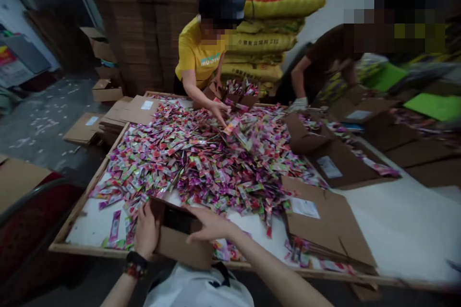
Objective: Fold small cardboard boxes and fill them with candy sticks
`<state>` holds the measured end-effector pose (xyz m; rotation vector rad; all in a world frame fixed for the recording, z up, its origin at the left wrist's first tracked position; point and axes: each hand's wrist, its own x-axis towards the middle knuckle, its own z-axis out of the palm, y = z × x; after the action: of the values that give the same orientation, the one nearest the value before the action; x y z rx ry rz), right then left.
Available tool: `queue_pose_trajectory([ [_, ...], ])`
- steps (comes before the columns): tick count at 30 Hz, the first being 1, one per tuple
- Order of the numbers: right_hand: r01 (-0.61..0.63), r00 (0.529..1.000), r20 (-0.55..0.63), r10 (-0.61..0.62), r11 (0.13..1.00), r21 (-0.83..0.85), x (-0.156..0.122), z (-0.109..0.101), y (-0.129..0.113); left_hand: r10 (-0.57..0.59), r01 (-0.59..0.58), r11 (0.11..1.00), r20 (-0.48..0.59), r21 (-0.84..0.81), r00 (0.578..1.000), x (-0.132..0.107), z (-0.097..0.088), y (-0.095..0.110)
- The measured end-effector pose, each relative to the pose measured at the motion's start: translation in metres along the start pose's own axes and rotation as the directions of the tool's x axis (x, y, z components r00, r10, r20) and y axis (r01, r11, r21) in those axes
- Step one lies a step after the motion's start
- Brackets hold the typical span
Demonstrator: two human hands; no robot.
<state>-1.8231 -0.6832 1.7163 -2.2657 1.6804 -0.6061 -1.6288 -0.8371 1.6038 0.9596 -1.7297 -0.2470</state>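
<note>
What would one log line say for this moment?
left hand: against small cardboard box side | right hand: flat on box top | packets: heaped on table

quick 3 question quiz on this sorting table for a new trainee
1. True or false: the left hand and right hand both touch the small cardboard box.
2. Where does the co-worker in the yellow shirt reach? A) a bucket B) the pile of sachets C) a drawer
3. Fill in: the stack of flat cartons lies to the ___ of the small cardboard box.
Key: 1 true; 2 B; 3 right
</note>
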Motion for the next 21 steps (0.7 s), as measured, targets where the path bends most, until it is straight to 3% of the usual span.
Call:
queue_pose_trajectory([
  [3,0.123,0.991,0.081,-0.107,0.965,-0.232,0.0,0.013,-0.017,-0.157,0.111,0.945,-0.129,-0.308,0.979,-0.001,-0.006,-0.013],
  [5,0.2,0.977,0.145,-0.16,0.921,-0.333,-0.003,0.025,-0.014,-0.2,0.134,0.903,-0.125,-0.408,0.972,-0.004,-0.014,-0.017],
  [7,0.217,0.972,0.169,-0.161,0.889,-0.404,-0.006,0.035,-0.006,0.001,-0.002,0.955,-0.003,-0.297,1.0,-0.005,-0.022,-0.013],
  [8,0.213,0.974,0.164,-0.156,0.88,-0.425,-0.007,0.038,-0.001,0.162,-0.14,0.97,0.104,-0.199,0.981,-0.003,-0.025,-0.009],
  [9,0.21,0.975,0.154,-0.157,0.873,-0.44,-0.007,0.042,0.003,0.311,-0.292,0.95,0.241,-0.109,0.92,0.001,-0.027,-0.004],
  [11,0.206,0.978,0.117,-0.171,0.861,-0.465,-0.003,0.049,0.01,0.471,-0.545,0.838,0.515,-0.009,0.716,0.014,-0.028,0.008],
  [13,0.189,0.981,0.064,-0.181,0.854,-0.485,0.002,0.056,0.015,0.484,-0.681,0.733,0.695,0.011,0.532,0.03,-0.026,0.02],
  [15,0.166,0.983,0.01,-0.185,0.855,-0.492,0.007,0.064,0.017,0.45,-0.746,0.666,0.793,0.008,0.41,0.043,-0.025,0.03],
  [18,0.17,0.974,-0.057,-0.219,0.876,-0.451,0.01,0.072,0.015,0.43,-0.799,0.6,0.855,-0.032,0.289,0.049,-0.028,0.039],
  [19,0.192,0.966,-0.083,-0.247,0.89,-0.413,0.01,0.074,0.015,0.432,-0.81,0.586,0.858,-0.032,0.279,0.048,-0.029,0.04],
  [21,0.249,0.926,-0.213,-0.312,0.928,-0.277,0.006,0.075,0.02,0.44,-0.818,0.575,0.847,-0.01,0.298,0.041,-0.032,0.04],
])
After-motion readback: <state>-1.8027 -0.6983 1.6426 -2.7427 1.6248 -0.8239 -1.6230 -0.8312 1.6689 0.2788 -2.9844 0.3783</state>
